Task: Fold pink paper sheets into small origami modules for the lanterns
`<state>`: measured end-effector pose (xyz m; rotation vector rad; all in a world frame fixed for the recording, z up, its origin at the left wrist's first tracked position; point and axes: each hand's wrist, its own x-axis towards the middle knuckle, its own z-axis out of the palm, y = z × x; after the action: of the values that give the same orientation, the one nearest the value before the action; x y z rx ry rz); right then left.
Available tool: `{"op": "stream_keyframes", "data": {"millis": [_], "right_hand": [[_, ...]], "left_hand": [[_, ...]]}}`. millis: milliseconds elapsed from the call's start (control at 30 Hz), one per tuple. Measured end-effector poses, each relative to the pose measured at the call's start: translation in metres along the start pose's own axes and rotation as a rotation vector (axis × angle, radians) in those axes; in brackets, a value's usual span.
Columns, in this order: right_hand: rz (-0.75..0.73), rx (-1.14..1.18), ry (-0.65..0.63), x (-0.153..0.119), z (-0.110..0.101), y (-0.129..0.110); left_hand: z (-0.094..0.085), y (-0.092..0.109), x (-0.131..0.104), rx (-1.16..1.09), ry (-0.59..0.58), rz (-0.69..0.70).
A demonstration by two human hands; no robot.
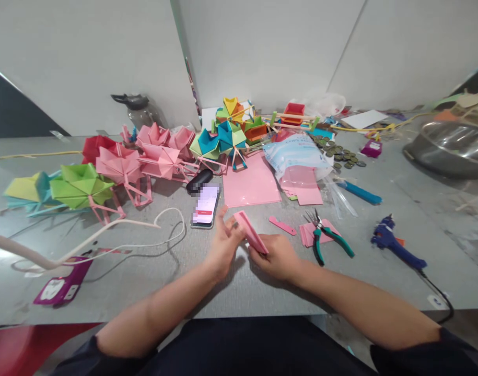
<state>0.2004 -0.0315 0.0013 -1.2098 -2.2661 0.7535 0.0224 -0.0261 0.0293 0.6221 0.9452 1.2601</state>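
Observation:
Between my two hands, a folded piece of pink paper (pixel 251 233) is held slantwise above the front part of the table. My left hand (pixel 224 244) grips its upper left end, thumb raised. My right hand (pixel 276 256) pinches the lower right end, some fingers hidden behind the paper. Just beyond lie pink sheets (pixel 248 183) and a phone (pixel 206 206) with a lit screen. A pink flat tool (pixel 282 225) rests to the right of my hands. Green-handled pliers (pixel 321 235) lie farther right on small pink paper pieces (pixel 307 233).
Folded paper umbrella-like models, pink (pixel 119 164), green (pixel 81 186) and multicoloured (pixel 223 140), line the back and left. A blue glue gun (pixel 397 244), a blue cutter (pixel 362 192), a plastic bag (pixel 295 156) and a metal bowl (pixel 450 149) stand right. A white cable (pixel 125 245) loops at left.

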Motion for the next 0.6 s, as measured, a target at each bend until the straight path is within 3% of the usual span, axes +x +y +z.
{"op": "stream_keyframes", "data": {"millis": [133,267,400,500,600], "right_hand": [[-0.057,-0.202,-0.020,0.000,-0.006,0.005],[-0.053,-0.003,0.056,-0.002,-0.014,0.008],[0.055,0.174,0.150,0.001,-0.018,0.010],[0.088,0.175,0.381,0.002,-0.019,0.013],[-0.062,0.040,0.624,-0.004,-0.023,0.017]], "left_hand": [[0.005,-0.015,-0.016,0.076,0.007,-0.058],[0.002,-0.012,-0.010,0.097,0.030,-0.017],[0.001,-0.005,-0.006,0.083,0.007,-0.004],[0.002,-0.002,-0.006,0.031,0.027,-0.029],[0.003,-0.001,-0.004,0.020,0.082,-0.038]]}}
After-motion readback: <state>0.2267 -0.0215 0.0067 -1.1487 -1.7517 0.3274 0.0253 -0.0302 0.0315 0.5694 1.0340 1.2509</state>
